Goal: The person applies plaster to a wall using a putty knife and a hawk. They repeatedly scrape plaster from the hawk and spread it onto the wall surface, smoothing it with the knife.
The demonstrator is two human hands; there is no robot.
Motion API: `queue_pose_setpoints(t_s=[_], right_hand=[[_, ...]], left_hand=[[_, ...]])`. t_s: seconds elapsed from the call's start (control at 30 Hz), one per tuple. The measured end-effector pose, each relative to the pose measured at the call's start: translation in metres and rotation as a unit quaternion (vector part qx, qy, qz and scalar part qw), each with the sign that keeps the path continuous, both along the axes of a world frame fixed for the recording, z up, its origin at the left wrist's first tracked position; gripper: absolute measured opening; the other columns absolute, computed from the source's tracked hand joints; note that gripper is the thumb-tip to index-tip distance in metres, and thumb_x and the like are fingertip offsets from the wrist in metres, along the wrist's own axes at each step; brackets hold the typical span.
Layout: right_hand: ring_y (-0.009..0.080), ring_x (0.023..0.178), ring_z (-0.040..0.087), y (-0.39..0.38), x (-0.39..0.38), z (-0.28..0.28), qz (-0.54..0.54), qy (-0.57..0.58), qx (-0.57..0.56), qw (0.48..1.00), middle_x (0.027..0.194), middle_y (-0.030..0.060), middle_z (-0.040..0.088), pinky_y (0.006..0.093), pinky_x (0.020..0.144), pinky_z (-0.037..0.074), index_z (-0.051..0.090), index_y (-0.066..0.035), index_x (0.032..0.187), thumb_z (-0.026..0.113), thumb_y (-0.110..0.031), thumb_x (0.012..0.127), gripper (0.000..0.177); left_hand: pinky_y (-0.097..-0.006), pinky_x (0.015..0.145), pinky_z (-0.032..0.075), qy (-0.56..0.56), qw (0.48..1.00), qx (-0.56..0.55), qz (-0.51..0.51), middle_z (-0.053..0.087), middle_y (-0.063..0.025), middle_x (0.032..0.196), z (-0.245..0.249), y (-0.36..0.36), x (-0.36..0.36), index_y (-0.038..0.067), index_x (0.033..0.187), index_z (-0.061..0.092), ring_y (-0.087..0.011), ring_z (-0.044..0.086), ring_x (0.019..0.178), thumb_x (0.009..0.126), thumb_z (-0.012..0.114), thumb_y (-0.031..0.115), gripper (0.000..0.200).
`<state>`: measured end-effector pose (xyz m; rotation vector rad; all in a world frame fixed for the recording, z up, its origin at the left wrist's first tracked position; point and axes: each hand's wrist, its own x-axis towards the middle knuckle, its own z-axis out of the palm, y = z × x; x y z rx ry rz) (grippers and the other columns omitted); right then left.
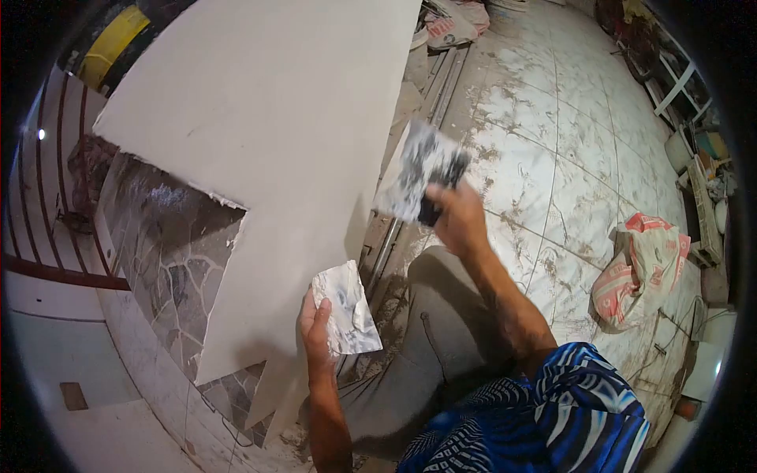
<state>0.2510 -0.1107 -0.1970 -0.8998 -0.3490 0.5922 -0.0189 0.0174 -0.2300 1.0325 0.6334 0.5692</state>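
Note:
My right hand is closed round the dark handle of a wide metal putty knife, its blade smeared with white compound. The blade is raised beside the right edge of a large pale board. Lower down, my left hand grips a flat metal plate by its left side. White compound lies along the left part of this plate, and its lower right is bare and shiny. The two tools are apart. The board has a rough, broken edge on its left and a notch cut into it.
A red and white sack lies on the dusty tiled floor at the right. Long metal profiles run beside the board. Another sack is at the top. Shelving with clutter stands far right; a barred frame is at left.

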Motion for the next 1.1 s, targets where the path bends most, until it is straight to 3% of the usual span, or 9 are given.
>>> queue_pose_setpoints(t_s=[0.1,0.17,0.33,0.43,0.77,0.87,0.93,1.03,1.1], right_hand=[[0.031,0.127,0.056,-0.029,-0.052,-0.001,0.065,-0.298,-0.1,0.947,0.138,0.0189,0.056,0.0456,0.107,0.047,0.051,0.0,0.137,0.06,-0.009,0.092,0.046],[0.0345,0.139,0.046,-0.024,-0.06,0.0,0.111,-0.561,0.053,0.818,0.151,0.0158,0.048,0.0508,0.116,0.037,0.053,-0.008,0.139,0.06,0.007,0.083,0.059],[0.0316,0.143,0.042,-0.028,-0.067,0.013,0.194,-0.731,0.079,0.649,0.151,0.0183,0.046,0.053,0.12,0.031,0.053,-0.009,0.141,0.053,-0.012,0.095,0.046],[0.0318,0.142,0.043,-0.031,-0.051,0.007,0.184,-0.76,0.101,0.615,0.15,0.0182,0.047,0.0529,0.121,0.03,0.053,-0.009,0.14,0.051,-0.012,0.096,0.044],[0.0345,0.143,0.041,-0.052,0.021,0.007,0.184,-0.773,0.089,0.601,0.152,0.0185,0.044,0.0551,0.12,0.03,0.055,-0.007,0.139,0.051,-0.015,0.094,0.046],[0.0348,0.144,0.04,-0.056,0.05,0.004,0.169,-0.788,0.05,0.589,0.155,0.0181,0.042,0.0544,0.12,0.03,0.054,-0.008,0.14,0.051,-0.016,0.094,0.046],[0.0347,0.144,0.039,-0.064,0.071,0.007,0.158,-0.798,-0.003,0.582,0.156,0.0179,0.04,0.0537,0.12,0.03,0.052,-0.009,0.143,0.05,-0.017,0.095,0.048],[0.0339,0.145,0.038,-0.08,0.105,-0.019,0.148,-0.832,-0.159,0.511,0.158,0.0183,0.037,0.0523,0.121,0.03,0.045,-0.013,0.148,0.052,-0.018,0.095,0.054],[0.0345,0.146,0.036,-0.093,0.107,-0.027,0.196,-0.692,-0.19,0.668,0.16,0.0178,0.034,0.0516,0.122,0.026,0.04,-0.017,0.152,0.062,-0.018,0.093,0.063]], left_hand=[[-0.0348,0.101,0.048,-0.004,0.999,-0.036,-0.006,0.06,-0.0161,0.129,0.006,-0.003,0.005,-0.007,0.144,0.041,-0.0233,0.061,0.113,0.1,0.053,0.018,0.052],[-0.0352,0.096,0.049,-0.016,0.996,-0.082,-0.029,0.06,-0.0156,0.126,0.01,-0.006,0.01,-0.006,0.142,0.043,-0.0231,0.062,0.109,0.101,0.052,0.021,0.05],[-0.036,0.084,0.053,-0.011,0.972,-0.22,-0.077,0.062,-0.0142,0.118,0.001,-0.012,0.013,-0.004,0.138,0.046,-0.0227,0.064,0.1,0.102,0.049,0.027,0.047],[-0.0365,0.077,0.055,-0.001,0.968,-0.24,-0.074,0.062,-0.0134,0.114,-0.001,-0.014,0.016,-0.003,0.135,0.048,-0.0224,0.065,0.094,0.103,0.046,0.03,0.046],[-0.0354,0.061,0.056,0.062,0.993,-0.099,0.009,0.063,-0.0119,0.102,0.033,-0.024,0.075,-0.004,0.14,0.044,-0.0239,0.066,0.077,0.102,0.048,0.035,0.055],[-0.0349,0.087,0.054,0.04,0.997,-0.05,-0.038,0.061,-0.014,0.121,0.067,-0.038,0.1,-0.005,0.144,0.042,-0.0216,0.064,0.104,0.1,0.054,0.03,0.056],[-0.0361,0.091,0.053,0.145,0.989,-0.037,0.012,0.06,-0.0138,0.125,0.071,-0.027,0.095,-0.005,0.145,0.041,-0.0223,0.063,0.107,0.1,0.053,0.029,0.057],[-0.0373,0.11,0.039,0.103,0.992,-0.004,0.067,0.05,-0.0157,0.142,0.07,-0.016,0.103,0.0,0.152,0.036,-0.0238,0.051,0.129,0.101,0.053,0.032,0.063],[-0.0359,0.122,0.022,0.038,0.999,0.014,0.003,0.038,-0.0183,0.157,0.085,-0.002,0.099,0.007,0.157,0.031,-0.0232,0.037,0.146,0.1,0.056,0.035,0.068]])
